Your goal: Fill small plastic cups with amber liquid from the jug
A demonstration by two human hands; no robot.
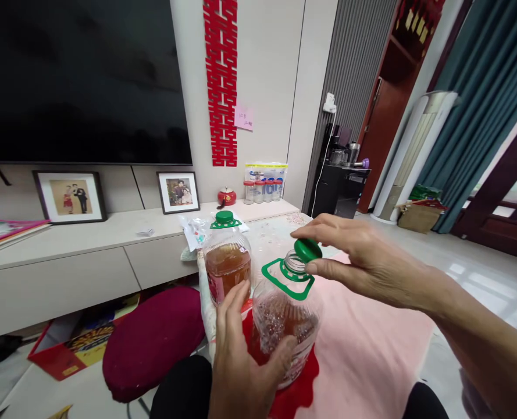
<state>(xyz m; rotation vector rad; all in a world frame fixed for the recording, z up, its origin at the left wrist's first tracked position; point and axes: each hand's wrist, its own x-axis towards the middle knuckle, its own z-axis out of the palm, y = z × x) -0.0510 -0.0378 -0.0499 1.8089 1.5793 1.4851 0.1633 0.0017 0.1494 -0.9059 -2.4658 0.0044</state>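
A clear plastic jug [286, 326] with reddish-brown liquid stands on a red cloth [304, 378] in front of me. Its green ring handle [299, 288] sits around the neck, and the threaded mouth is partly bare. My left hand [247, 355] wraps round the jug's left side, thumb on the front. Between the fingers and thumb of my right hand [349, 256] is a green cap [307, 250], tilted at the mouth's edge; whether it still touches the neck I cannot tell. Just behind stands a second jug [227, 265] of brown liquid, its green cap [224, 218] on.
A pink cloth [363, 337] covers the table to the right. At the left is a maroon round stool [153, 343]. Several red-lidded jars [262, 193] and a red pot [227, 196] line the cabinet's far end, near two picture frames [178, 192].
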